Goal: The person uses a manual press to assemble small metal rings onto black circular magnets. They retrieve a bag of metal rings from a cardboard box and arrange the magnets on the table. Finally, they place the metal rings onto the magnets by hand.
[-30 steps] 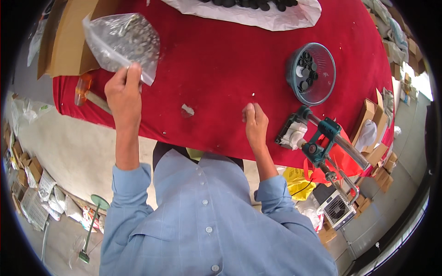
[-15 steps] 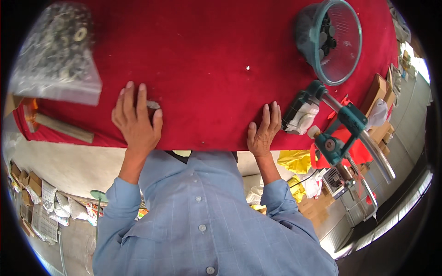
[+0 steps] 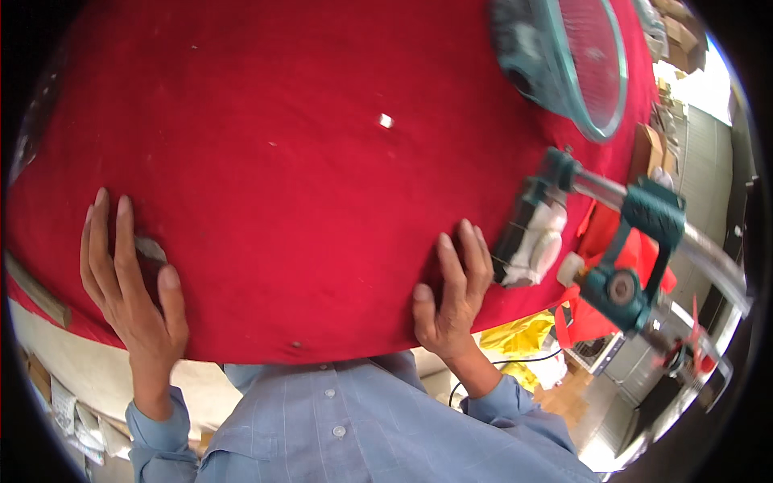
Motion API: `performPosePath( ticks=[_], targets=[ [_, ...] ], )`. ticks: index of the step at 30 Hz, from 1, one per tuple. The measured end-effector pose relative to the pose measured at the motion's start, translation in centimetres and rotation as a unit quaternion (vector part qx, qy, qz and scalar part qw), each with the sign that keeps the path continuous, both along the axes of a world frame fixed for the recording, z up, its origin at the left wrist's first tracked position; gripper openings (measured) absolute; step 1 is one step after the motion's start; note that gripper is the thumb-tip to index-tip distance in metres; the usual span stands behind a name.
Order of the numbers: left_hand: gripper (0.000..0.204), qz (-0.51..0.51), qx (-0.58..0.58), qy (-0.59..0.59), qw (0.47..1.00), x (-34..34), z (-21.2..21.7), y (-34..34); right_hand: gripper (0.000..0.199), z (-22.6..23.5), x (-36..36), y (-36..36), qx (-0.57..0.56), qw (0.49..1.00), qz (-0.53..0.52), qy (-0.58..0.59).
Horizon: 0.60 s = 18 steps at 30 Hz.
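My left hand (image 3: pixel 133 290) lies flat on the red cloth (image 3: pixel 282 241) near its front edge, fingers stretched and thumb apart. Close by its forefinger and thumb is a small greyish-white patch (image 3: pixel 150 249), too unclear to name. On the right, my right hand (image 3: pixel 456 302) rests on the same cloth with fingers extended and holds nothing. Just beyond its fingertips stands a green clamp-like metal stand (image 3: pixel 636 241) with silver rods. A white wrapped piece (image 3: pixel 541 245) is tied to its dark base. A small shiny piece (image 3: pixel 386 121) lies farther back on the cloth.
At the far right a teal-rimmed clear plastic basin (image 3: pixel 564 64) leans tilted. A wooden strip (image 3: pixel 36 290) lies along the left edge. Below the right edge are a yellow bag (image 3: pixel 519 334), red cloth or bags (image 3: pixel 600 233) and a black cable (image 3: pixel 515 360).
The view has shifted, so the table fills more of it and the bag of small parts has nearly left at the left rim. Both hands stay flat on the cloth.
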<state>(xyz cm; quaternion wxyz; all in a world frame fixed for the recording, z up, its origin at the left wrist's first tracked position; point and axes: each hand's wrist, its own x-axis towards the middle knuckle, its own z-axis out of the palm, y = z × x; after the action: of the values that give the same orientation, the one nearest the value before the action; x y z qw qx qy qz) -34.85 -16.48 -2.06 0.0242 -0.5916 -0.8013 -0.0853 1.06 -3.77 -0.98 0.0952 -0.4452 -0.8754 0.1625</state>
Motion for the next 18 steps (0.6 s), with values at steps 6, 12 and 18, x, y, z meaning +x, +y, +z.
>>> performPosePath(
  ticks=[6, 12, 18],
  targets=[
    [0.053, -0.018, 0.058, 0.023, 0.998, 0.6, -0.3, 0.2, 0.063, 0.1, 0.0, -0.1, 0.038, 0.998, -0.007, 0.058],
    [0.050, -0.046, 0.106, 0.018, 0.993, -0.8, -1.1, 0.0, 0.059, -0.7, -0.1, -0.6, 0.131, 0.984, -0.004, 0.122],
    [0.045, -0.050, 0.119, 0.046, 0.991, -2.1, -1.8, 0.1, 0.054, -1.7, 0.2, -0.9, 0.154, 0.969, -0.040, 0.190]
  ],
)
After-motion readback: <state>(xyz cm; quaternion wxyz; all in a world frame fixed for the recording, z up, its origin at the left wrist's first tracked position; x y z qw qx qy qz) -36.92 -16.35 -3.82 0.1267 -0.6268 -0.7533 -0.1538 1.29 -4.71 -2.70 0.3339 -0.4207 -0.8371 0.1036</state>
